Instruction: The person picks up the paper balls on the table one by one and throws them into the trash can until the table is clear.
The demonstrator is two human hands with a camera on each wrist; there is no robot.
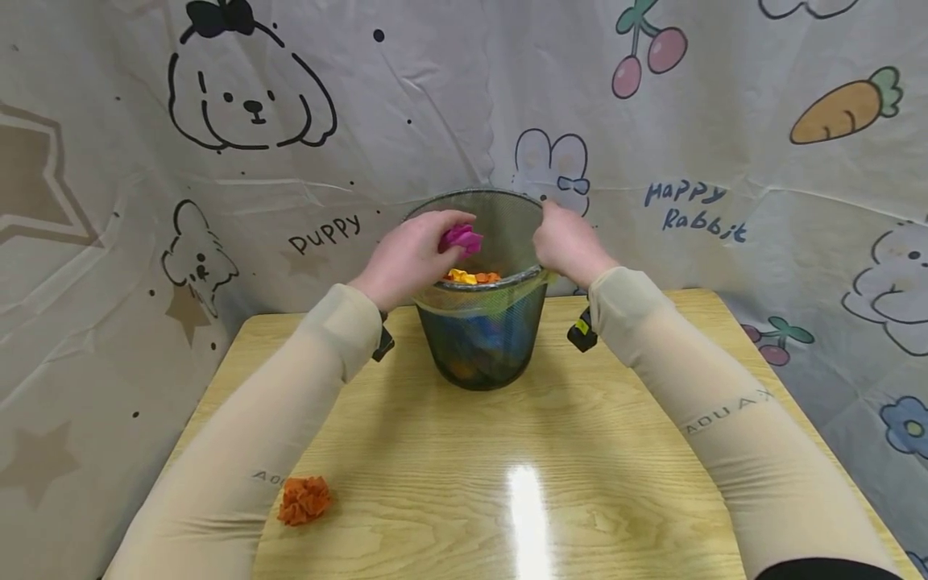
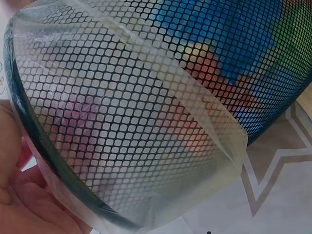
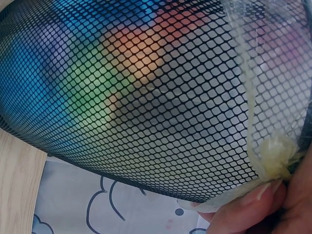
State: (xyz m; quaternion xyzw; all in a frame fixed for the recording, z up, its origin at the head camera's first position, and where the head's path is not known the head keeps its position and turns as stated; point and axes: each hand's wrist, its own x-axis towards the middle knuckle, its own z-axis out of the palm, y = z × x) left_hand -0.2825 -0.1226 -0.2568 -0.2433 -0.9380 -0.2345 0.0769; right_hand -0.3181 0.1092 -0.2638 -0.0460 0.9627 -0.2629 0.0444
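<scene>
A black mesh wastebasket (image 1: pixel 535 318) with a thin clear yellowish liner (image 1: pixel 464 303) folded over its rim stands upright near the back of the table. My left hand (image 1: pixel 409 254) pinches a magenta crumpled paper ball (image 1: pixel 464 239) at the basket's opening, over the left side of the rim. At the right side of the rim, my right hand (image 1: pixel 569 242) grips the edge and liner; the right wrist view has its fingertips (image 3: pixel 258 197) beside a liner knot (image 3: pixel 277 155). Inside lie yellow paper (image 1: pixel 461 276) and orange paper (image 1: pixel 487 278), with blue and green ones visible through the mesh.
An orange crumpled paper ball (image 1: pixel 305 500) lies on the wooden table (image 1: pixel 435 499) at the front left, beside my left sleeve. Right behind the table hangs a pale cloth (image 1: pixel 435 97) printed with cartoon drawings.
</scene>
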